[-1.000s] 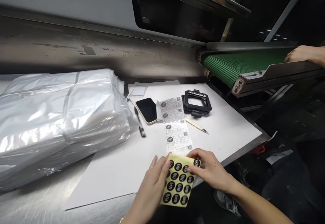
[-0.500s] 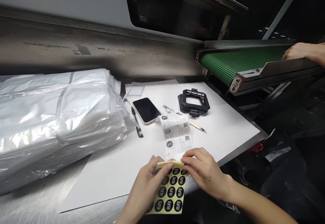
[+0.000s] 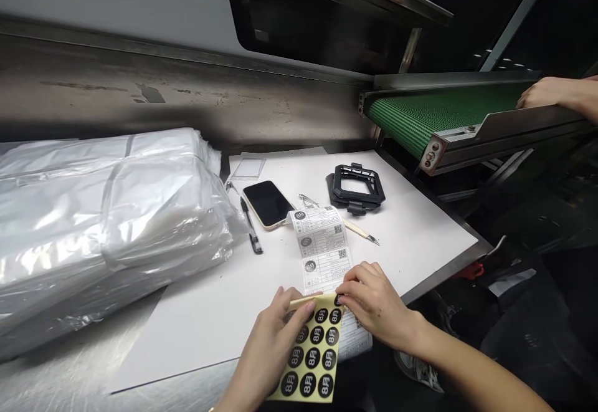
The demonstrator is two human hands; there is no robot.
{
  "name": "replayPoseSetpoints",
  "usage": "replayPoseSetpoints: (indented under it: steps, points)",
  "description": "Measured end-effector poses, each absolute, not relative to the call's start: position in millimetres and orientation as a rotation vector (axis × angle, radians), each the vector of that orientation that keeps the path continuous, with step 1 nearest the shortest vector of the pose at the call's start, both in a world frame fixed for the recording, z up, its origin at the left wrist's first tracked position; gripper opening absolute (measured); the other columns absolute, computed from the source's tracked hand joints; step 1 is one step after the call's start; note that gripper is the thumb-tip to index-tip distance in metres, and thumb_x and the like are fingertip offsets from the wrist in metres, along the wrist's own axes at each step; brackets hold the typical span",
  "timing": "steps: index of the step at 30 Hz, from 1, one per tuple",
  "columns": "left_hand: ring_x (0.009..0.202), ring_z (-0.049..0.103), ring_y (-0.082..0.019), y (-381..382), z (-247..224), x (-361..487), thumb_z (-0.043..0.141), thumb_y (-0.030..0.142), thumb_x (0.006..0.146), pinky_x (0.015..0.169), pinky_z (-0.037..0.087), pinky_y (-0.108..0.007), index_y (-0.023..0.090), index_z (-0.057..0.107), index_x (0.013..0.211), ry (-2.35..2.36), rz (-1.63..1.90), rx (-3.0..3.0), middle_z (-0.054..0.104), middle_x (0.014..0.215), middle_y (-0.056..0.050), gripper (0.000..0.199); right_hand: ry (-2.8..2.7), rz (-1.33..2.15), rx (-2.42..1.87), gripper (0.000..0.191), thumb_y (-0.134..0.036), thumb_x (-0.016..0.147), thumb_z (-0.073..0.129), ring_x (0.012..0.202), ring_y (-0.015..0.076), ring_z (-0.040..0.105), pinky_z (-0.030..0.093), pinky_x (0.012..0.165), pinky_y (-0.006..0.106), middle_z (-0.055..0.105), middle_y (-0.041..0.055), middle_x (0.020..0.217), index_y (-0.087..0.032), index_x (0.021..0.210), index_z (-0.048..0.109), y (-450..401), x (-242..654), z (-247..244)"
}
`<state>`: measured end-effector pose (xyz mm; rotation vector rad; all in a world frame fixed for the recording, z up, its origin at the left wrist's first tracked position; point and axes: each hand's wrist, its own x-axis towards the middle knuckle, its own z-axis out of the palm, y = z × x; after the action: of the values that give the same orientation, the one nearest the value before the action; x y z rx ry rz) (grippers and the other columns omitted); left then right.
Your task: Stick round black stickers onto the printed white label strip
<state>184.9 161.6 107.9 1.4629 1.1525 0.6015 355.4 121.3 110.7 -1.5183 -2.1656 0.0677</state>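
Observation:
My left hand (image 3: 265, 351) grips the left side of a yellow-backed sticker sheet (image 3: 312, 356) printed with rows of round black "8月" stickers. My right hand (image 3: 371, 312) pinches the sheet's upper right corner, near a black sticker. Beneath the sheet and my right hand runs a white printed label strip (image 3: 324, 256) with QR codes, and its upper labels carry round black stickers. The strip's lower end sticks out beside my right wrist.
A large stack of plastic bags (image 3: 103, 212) fills the left. On the white board (image 3: 411, 250) lie a phone (image 3: 268, 204), pen (image 3: 251, 234), craft knife (image 3: 360, 232), metal clip (image 3: 308, 201) and black frame (image 3: 355, 187). Another person's hand (image 3: 544, 93) rests on a green conveyor (image 3: 434, 111).
The label strip's curled top has flattened and shifted, uncovering the metal clip. The sticker sheet now hangs lower, and my right hand has moved to its upper corner. The view has tilted slightly.

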Motion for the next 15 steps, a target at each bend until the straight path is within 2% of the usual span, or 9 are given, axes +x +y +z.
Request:
replayPoseSetpoints:
  steps: [3, 7, 11, 13, 15]
  points:
    - [0.052, 0.043, -0.017, 163.8, 107.1, 183.2, 0.043, 0.046, 0.071, 0.046, 0.032, -0.025, 0.021, 0.041, 0.056, 1.102, 0.549, 1.51, 0.042, 0.052, 0.003, 0.029, -2.161, 0.016, -1.518, 0.002, -0.014, 0.075, 0.053, 0.069, 0.0129, 0.044, 0.035, 0.059, 0.026, 0.053, 0.0028, 0.071, -0.014, 0.072, 0.053, 122.5, 354.7, 109.0]
    - [0.055, 0.046, -0.017, 165.2, 106.8, 182.1, 0.041, 0.046, 0.073, 0.048, 0.032, -0.026, 0.02, 0.041, 0.057, 1.107, 0.52, 1.496, 0.044, 0.053, 0.003, 0.03, -2.186, -0.121, -1.492, 0.013, -0.012, 0.077, 0.046, 0.063, 0.0136, 0.041, 0.032, 0.057, 0.029, 0.052, 0.0038, 0.065, -0.014, 0.065, 0.051, 122.0, 351.7, 109.3]
    - [0.053, 0.05, -0.017, 163.5, 112.3, 183.0, 0.04, 0.048, 0.074, 0.049, 0.037, -0.028, 0.02, 0.04, 0.061, 1.114, 0.482, 1.359, 0.049, 0.054, 0.004, 0.031, -2.192, -0.232, -1.35, 0.013, -0.01, 0.076, 0.042, 0.062, 0.0143, 0.039, 0.03, 0.055, 0.031, 0.049, 0.0042, 0.065, -0.015, 0.067, 0.05, 113.6, 352.2, 114.3]
    - [0.053, 0.053, -0.017, 165.3, 116.7, 184.1, 0.04, 0.048, 0.074, 0.049, 0.039, -0.028, 0.02, 0.039, 0.061, 1.118, 0.478, 1.319, 0.052, 0.054, 0.003, 0.031, -2.026, -0.092, -1.244, 0.008, -0.011, 0.076, 0.043, 0.065, 0.0151, 0.042, 0.033, 0.056, 0.031, 0.047, 0.0038, 0.07, -0.017, 0.073, 0.047, 105.8, 354.6, 117.2]
    - [0.053, 0.056, -0.019, 170.9, 121.1, 185.0, 0.04, 0.048, 0.074, 0.048, 0.041, -0.028, 0.02, 0.037, 0.061, 1.126, 0.464, 1.303, 0.054, 0.055, 0.003, 0.031, -1.757, 0.208, -1.226, 0.007, -0.013, 0.079, 0.039, 0.074, 0.016, 0.045, 0.038, 0.062, 0.032, 0.047, 0.0039, 0.078, -0.02, 0.079, 0.042, 98.7, 357.1, 119.1]
